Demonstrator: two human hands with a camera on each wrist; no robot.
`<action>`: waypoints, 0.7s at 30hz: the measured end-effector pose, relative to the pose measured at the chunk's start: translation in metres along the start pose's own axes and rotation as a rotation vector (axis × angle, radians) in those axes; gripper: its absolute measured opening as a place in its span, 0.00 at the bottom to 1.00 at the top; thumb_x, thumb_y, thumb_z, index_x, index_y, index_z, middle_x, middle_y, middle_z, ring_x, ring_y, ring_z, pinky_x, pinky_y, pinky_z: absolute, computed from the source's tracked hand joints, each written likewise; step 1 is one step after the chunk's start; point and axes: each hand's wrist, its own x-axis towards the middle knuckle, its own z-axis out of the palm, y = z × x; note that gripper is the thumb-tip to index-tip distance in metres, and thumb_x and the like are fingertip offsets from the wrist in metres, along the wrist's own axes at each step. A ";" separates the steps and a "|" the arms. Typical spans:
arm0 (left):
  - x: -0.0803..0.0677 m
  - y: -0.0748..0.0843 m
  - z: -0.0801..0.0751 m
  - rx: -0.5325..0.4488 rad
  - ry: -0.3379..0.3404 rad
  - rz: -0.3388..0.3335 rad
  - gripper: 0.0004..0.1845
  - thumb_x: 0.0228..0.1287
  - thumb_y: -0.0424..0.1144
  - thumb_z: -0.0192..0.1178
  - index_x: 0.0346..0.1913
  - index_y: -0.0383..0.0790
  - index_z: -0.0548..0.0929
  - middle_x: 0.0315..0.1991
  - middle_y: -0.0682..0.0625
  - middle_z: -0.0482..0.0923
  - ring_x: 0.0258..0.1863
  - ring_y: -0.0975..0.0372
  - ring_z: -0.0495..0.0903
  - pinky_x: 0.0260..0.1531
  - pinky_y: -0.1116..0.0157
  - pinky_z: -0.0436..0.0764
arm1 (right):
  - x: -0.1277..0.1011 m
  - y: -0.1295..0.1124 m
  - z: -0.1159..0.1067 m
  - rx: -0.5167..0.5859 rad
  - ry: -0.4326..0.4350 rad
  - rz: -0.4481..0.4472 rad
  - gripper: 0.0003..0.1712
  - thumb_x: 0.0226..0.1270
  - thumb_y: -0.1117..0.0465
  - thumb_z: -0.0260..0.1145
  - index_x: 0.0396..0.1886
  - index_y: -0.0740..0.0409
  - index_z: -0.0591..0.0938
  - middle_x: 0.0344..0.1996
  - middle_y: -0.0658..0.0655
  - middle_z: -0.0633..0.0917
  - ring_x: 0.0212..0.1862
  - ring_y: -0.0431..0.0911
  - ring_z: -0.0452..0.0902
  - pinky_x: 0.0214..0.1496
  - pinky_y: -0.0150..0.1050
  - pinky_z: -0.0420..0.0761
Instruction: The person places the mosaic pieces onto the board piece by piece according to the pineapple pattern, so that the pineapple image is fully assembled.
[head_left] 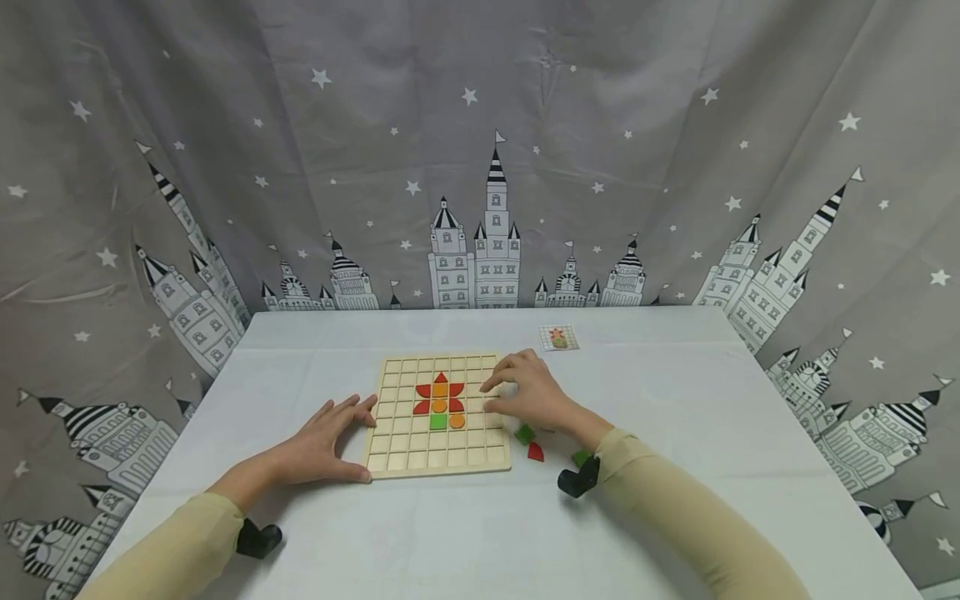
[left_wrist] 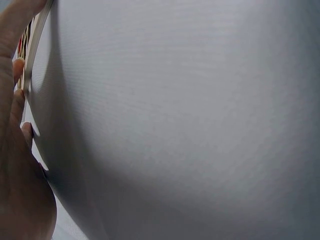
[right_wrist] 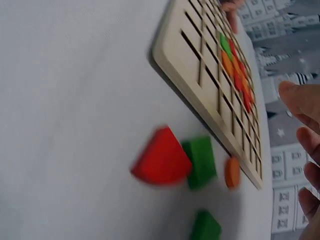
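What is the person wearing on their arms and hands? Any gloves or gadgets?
No gloves: both the left hand and the right hand are bare. Each arm is covered by a snug, pale beige long sleeve that ends at the wrist. A small black camera device is strapped under each wrist, one by the left and one by the right. No rings, watches or markings are visible.

**Colours and patterns**

Board: pale wood, square grid. Set pieces: red, orange, one green. Loose pieces: red, green; one orange in the right wrist view. Tablecloth: white. Backdrop: grey, white stars, striped-roofed castles. Sleeves: beige.
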 end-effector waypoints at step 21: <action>0.003 -0.001 0.001 0.001 -0.004 -0.016 0.43 0.43 0.69 0.76 0.57 0.50 0.73 0.80 0.42 0.54 0.79 0.40 0.46 0.76 0.37 0.38 | -0.077 0.082 -0.072 0.092 -0.060 0.220 0.18 0.62 0.51 0.76 0.52 0.46 0.89 0.51 0.45 0.84 0.63 0.52 0.66 0.68 0.61 0.67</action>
